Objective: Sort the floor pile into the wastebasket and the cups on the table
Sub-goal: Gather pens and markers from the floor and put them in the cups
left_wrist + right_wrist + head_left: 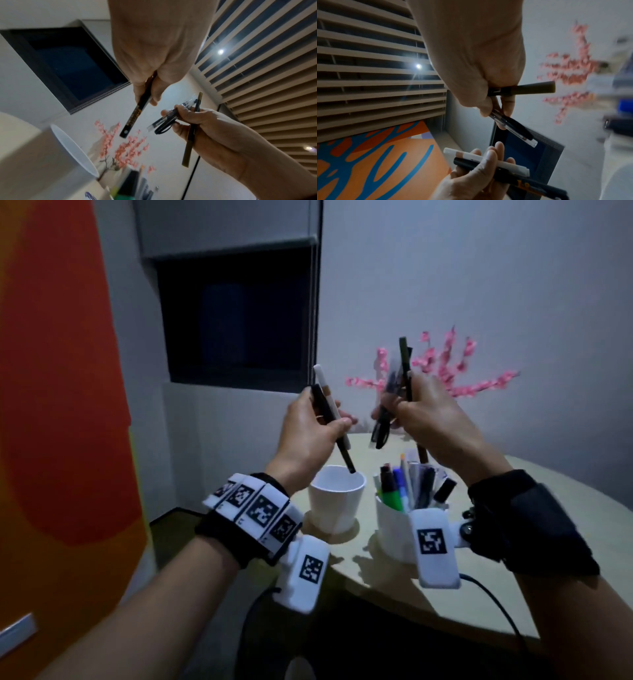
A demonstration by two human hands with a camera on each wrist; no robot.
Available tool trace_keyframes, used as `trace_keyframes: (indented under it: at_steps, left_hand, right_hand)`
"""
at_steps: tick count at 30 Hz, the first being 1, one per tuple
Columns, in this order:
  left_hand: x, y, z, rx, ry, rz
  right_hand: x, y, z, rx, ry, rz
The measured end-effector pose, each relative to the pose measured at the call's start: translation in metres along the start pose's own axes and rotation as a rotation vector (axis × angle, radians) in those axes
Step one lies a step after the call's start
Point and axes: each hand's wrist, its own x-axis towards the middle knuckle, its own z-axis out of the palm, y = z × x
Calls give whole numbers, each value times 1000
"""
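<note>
My left hand (334, 419) grips a black pencil (330, 426) and a white pen (329, 402) together. The pencil's lower tip hangs just over the mouth of an empty white cup (337, 508) on the table. In the left wrist view the black pencil (135, 115) shows gold lettering. My right hand (397, 409), raised above the second white cup (394, 529), holds an olive pen (406, 364) and a clear pen with a black core (383, 422). That cup is full of markers and pens (407, 487). The right wrist view shows the olive pen (532, 88) and clear pen (513, 127).
The round beige table (479, 594) stands in a corner, its curved edge towards me. A pink blossom branch (442, 368) stands behind the cups. A dark window (236, 313) is on the back wall, an orange panel (58, 405) on the left. Cables hang from both wrists.
</note>
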Motion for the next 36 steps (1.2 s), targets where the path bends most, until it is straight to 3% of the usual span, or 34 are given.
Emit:
trace_keyframes:
  at_steps: [7, 16, 20, 26, 31, 33, 36]
  left_hand:
    - [-17, -28, 81, 58, -112, 11]
    - [-32, -57, 87, 310, -151, 61]
    - [-34, -53, 92, 357, -150, 168]
    - [-28, -59, 96, 472, -200, 327]
    - [-26, -61, 95, 678, -329, 437]
    - [-26, -63, 95, 757, -380, 449]
    - [-27, -61, 94, 739, -343, 441]
  right_hand:
    - [-28, 61, -40, -204, -91, 116]
    - [-36, 77, -33, -211, -259, 296]
    - [-32, 70, -33, -213, -183, 268]
    - [-19, 67, -28, -244, 46, 137]
    - [-17, 58, -27, 94, 107, 222]
    - [-17, 56, -30, 121, 127, 221]
    - [-17, 59, -32, 1, 108, 201]
